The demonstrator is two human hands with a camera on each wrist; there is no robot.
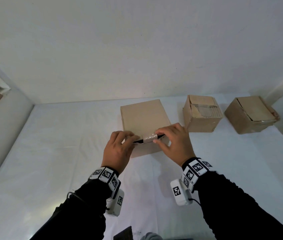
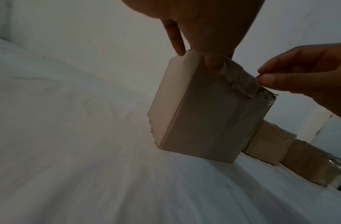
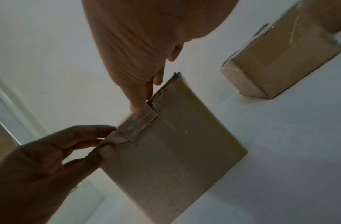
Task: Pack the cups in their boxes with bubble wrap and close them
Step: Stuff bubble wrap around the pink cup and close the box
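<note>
A brown cardboard box [image 1: 144, 118] stands mid-table with its lid down. A strip of clear tape [image 1: 148, 138] crosses the lid's front edge, and a dark gap shows under that edge on both sides of it. My left hand [image 1: 133, 138] pinches the lid's edge just left of the tape, thumb on the front face [image 2: 215, 66]. My right hand [image 1: 156, 136] pinches the edge at the tape's right end [image 2: 261, 76]. The right wrist view shows both hands on the box [image 3: 175, 159], the tape [image 3: 138, 125] wrinkled between them. No cup or bubble wrap is in view.
Two more cardboard boxes stand to the right, one close by [image 1: 202, 116] and one further out [image 1: 250, 114], both with flaps folded over. A white sheet covers the table [image 1: 59, 153]. A white wall runs behind and along the left side.
</note>
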